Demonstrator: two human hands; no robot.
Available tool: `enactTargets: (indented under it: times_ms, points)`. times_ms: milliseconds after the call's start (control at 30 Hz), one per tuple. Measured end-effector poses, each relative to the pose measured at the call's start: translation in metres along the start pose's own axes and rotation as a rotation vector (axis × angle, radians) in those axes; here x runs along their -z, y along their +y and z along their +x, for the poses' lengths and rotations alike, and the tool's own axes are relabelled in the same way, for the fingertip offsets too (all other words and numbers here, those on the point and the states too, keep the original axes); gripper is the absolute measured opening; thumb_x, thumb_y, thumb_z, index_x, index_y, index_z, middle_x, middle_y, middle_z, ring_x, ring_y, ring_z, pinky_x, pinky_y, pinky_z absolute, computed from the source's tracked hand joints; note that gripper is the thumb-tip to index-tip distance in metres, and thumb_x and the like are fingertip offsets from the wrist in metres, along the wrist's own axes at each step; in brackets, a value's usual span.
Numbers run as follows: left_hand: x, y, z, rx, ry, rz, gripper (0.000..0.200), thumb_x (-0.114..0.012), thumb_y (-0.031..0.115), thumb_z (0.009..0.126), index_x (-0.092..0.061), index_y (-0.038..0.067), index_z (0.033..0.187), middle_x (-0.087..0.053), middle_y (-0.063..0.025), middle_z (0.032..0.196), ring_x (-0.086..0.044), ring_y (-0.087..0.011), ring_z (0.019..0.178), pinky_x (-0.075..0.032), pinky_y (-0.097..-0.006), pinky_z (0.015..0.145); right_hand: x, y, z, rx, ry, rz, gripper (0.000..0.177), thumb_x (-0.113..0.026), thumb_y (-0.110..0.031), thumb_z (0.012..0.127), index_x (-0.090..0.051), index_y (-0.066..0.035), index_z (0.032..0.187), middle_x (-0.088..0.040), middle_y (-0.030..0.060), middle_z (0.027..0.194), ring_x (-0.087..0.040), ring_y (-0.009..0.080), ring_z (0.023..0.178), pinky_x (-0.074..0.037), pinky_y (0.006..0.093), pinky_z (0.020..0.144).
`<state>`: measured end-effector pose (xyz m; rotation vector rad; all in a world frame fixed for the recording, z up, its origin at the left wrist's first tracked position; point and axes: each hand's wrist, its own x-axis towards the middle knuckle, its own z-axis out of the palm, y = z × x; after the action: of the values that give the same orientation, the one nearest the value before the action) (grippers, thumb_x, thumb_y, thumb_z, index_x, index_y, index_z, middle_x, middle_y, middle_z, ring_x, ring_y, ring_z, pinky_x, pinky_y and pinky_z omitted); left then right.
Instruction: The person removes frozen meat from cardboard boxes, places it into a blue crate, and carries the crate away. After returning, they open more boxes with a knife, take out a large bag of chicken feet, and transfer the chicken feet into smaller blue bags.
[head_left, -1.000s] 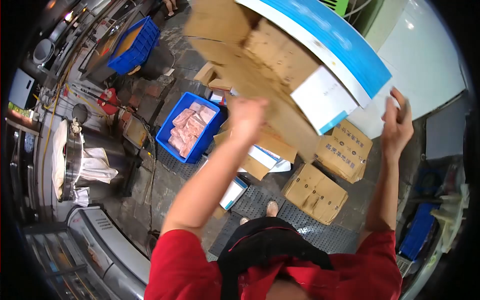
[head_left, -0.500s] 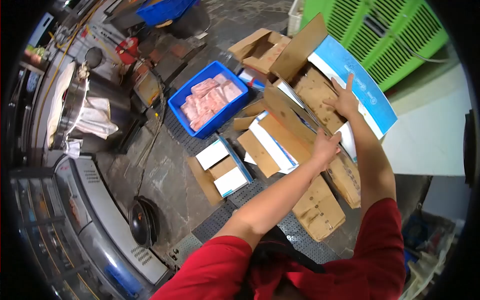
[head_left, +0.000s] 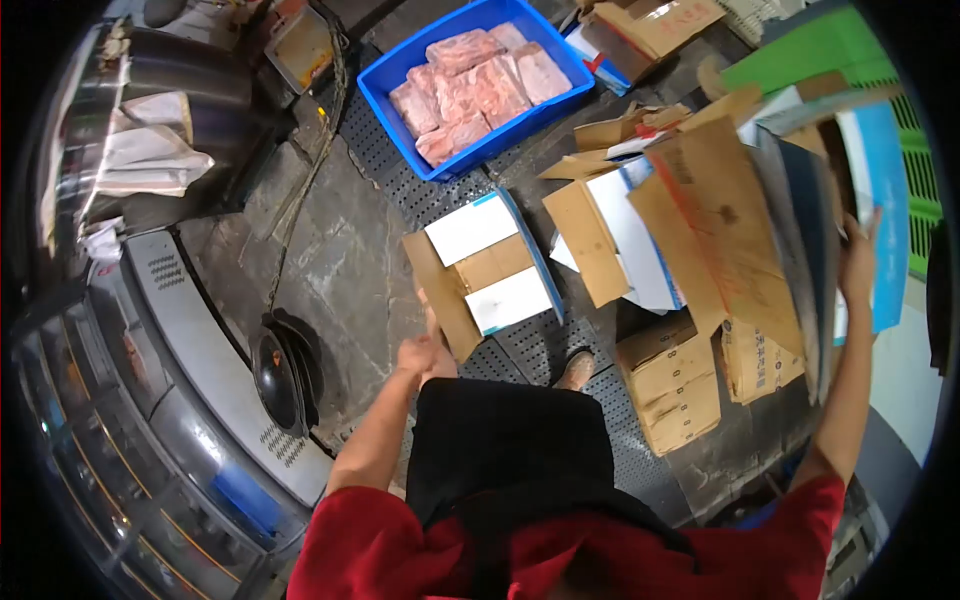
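My left hand (head_left: 427, 357) is at the brown flap of a small open cardboard box (head_left: 496, 262), its fingers closed along the flap's edge. This box has white inner flaps and a blue side and lies on the floor mat. Off to the right, my right hand (head_left: 857, 265) grips the edge of upright, folded cardboard sheets (head_left: 735, 220), one with a blue printed panel (head_left: 887, 200). Part of that hand is hidden among the sheets. Between my hands stands another open box (head_left: 590, 240) with brown and white flaps.
A blue plastic crate (head_left: 440, 172) holds several pale pink, slab-like meat blocks (head_left: 485, 90). Flattened brown cartons (head_left: 670, 390) lie by the sheets. A green slatted crate (head_left: 905, 130) stands behind them. Black pans (head_left: 285, 370) lean by a grey appliance (head_left: 215, 340).
My left hand has left the folded cardboard and moved to the small box's flap. My right hand has drawn in lower, and the sheets stand more upright. The view has tilted downward.
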<state>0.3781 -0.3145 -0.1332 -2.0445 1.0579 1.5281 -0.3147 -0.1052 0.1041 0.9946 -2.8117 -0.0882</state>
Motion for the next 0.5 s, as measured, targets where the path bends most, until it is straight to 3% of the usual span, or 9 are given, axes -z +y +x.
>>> enactTargets:
  times_ms: [67, 133, 167, 200, 233, 300, 333, 400, 500]
  points:
    - [0.033, 0.014, 0.062, -0.304, 0.057, 0.098, 0.03, -0.062, 0.022, 0.078, -0.059, 0.004, 0.101, -0.059, -0.0044, 0.072, -0.053, -0.013, 0.055, -0.043, -0.0256, 0.046, 0.049, -0.002, -0.032, -0.074, 0.049, 0.013, 0.032, -0.056, -0.019, 0.085, -0.055, -0.007, 0.115, -0.053, 0.0153, 0.113, -0.061, 0.0246, 0.092, -0.047, 0.0314, 0.078]
    - [0.051, 0.053, 0.119, -0.36, 0.104, 0.2, 0.037, -0.062, 0.031, 0.075, -0.063, 0.003, 0.098, -0.064, -0.0168, 0.091, -0.062, -0.0255, 0.086, -0.047, -0.0333, 0.077, 0.09, -0.02, -0.084, -0.003, 0.305, 0.031, 0.029, -0.052, -0.02, 0.089, -0.057, -0.005, 0.113, -0.062, 0.0082, 0.104, -0.06, 0.0142, 0.077, -0.047, 0.0248, 0.067]
    - [0.058, 0.076, 0.146, -0.351, 0.079, 0.199, 0.038, -0.061, 0.033, 0.075, -0.063, 0.004, 0.1, -0.063, -0.017, 0.095, -0.061, -0.0274, 0.089, -0.046, -0.0349, 0.079, 0.113, -0.121, -0.11, -0.352, 0.348, 0.159, 0.026, -0.051, -0.019, 0.09, -0.058, -0.002, 0.109, -0.062, 0.0046, 0.097, -0.051, 0.0053, 0.064, -0.04, 0.0191, 0.054]
    - [0.067, 0.103, 0.174, -0.344, 0.058, 0.208, 0.039, -0.06, 0.034, 0.075, -0.062, 0.005, 0.101, -0.062, -0.0173, 0.099, -0.06, -0.0293, 0.092, -0.045, -0.0365, 0.082, 0.098, -0.168, -0.139, -0.335, 0.345, 0.332, 0.021, -0.051, -0.015, 0.089, -0.059, 0.0, 0.101, -0.061, 0.0047, 0.09, -0.049, 0.0055, 0.062, -0.039, 0.0189, 0.052]
    - [0.08, 0.13, 0.201, -0.654, 0.064, 0.423, 0.043, -0.057, 0.039, 0.076, -0.061, 0.004, 0.101, -0.061, -0.0171, 0.1, -0.058, -0.0315, 0.095, -0.045, -0.0394, 0.084, 0.082, -0.215, -0.167, -0.323, 0.343, 0.504, 0.017, -0.052, -0.012, 0.089, -0.061, 0.002, 0.092, -0.06, 0.0049, 0.084, -0.047, 0.0056, 0.061, -0.038, 0.0187, 0.051]
    - [0.091, 0.214, 0.224, -0.551, 0.307, 0.687, 0.043, -0.055, 0.038, 0.079, -0.058, 0.001, 0.099, -0.058, -0.0216, 0.103, -0.056, -0.036, 0.097, -0.044, -0.0418, 0.084, 0.002, -0.311, -0.207, -0.02, -0.105, 0.529, 0.02, -0.062, -0.008, 0.079, -0.059, 0.002, 0.096, -0.061, 0.0096, 0.089, -0.056, 0.0157, 0.077, -0.047, 0.0265, 0.066]
    - [0.099, 0.252, 0.227, -0.483, 0.346, 0.569, 0.056, -0.063, 0.04, 0.074, -0.051, 0.004, 0.116, -0.053, -0.021, 0.114, -0.049, -0.0359, 0.107, -0.039, -0.0387, 0.093, -0.038, -0.363, -0.218, -0.31, -0.543, 0.684, 0.027, -0.066, -0.008, 0.075, -0.058, 0.001, 0.099, -0.061, 0.0117, 0.093, -0.057, 0.0166, 0.083, -0.048, 0.0277, 0.069]
    - [0.113, 0.295, 0.259, -1.111, 0.898, 0.998, 0.045, -0.053, 0.023, 0.079, -0.047, 0.009, 0.121, -0.039, -0.0169, 0.129, -0.034, -0.0358, 0.122, -0.024, -0.0507, 0.101, -0.15, -0.409, -0.248, -0.263, -0.756, 0.678, 0.044, -0.071, -0.016, 0.072, -0.054, -0.002, 0.11, -0.059, 0.0139, 0.101, -0.058, 0.0246, 0.085, -0.048, 0.0299, 0.073]
    - [0.136, 0.333, 0.307, -1.319, 0.698, 1.529, 0.032, -0.042, 0.015, 0.083, -0.054, 0.009, 0.112, -0.048, -0.0151, 0.12, -0.038, -0.0323, 0.12, -0.018, -0.0521, 0.103, -0.267, -0.442, -0.278, 0.027, -0.64, 0.355, 0.066, -0.074, -0.029, 0.067, -0.045, -0.006, 0.121, -0.058, 0.0165, 0.105, -0.055, 0.0324, 0.093, -0.046, 0.0395, 0.078]
